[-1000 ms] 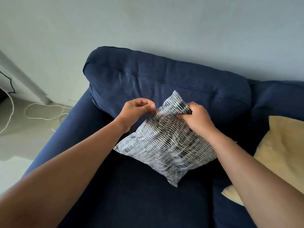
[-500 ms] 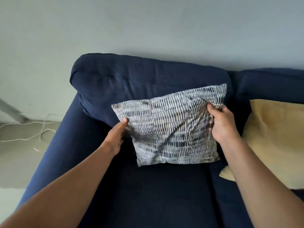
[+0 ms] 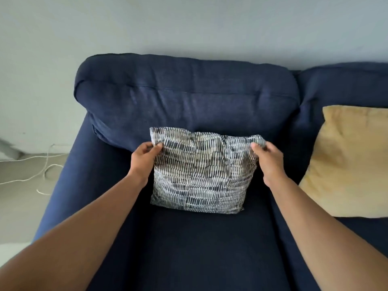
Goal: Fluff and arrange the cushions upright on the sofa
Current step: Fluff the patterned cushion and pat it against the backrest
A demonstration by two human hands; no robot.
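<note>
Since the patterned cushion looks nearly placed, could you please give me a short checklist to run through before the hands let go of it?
1. Left hand pinches the top left corner of the patterned cushion: ok.
2. Right hand pinches the top right corner: ok.
3. Cushion's bottom edge rests on the sofa seat: ok.
4. Cushion stands upright against the backrest: cannot tell; contact behind it is hidden.
5. Top edge is plump and even: not ok; it sags in the middle.
6. Yellow cushion leans against the backrest, clear of the patterned one: ok.
</note>
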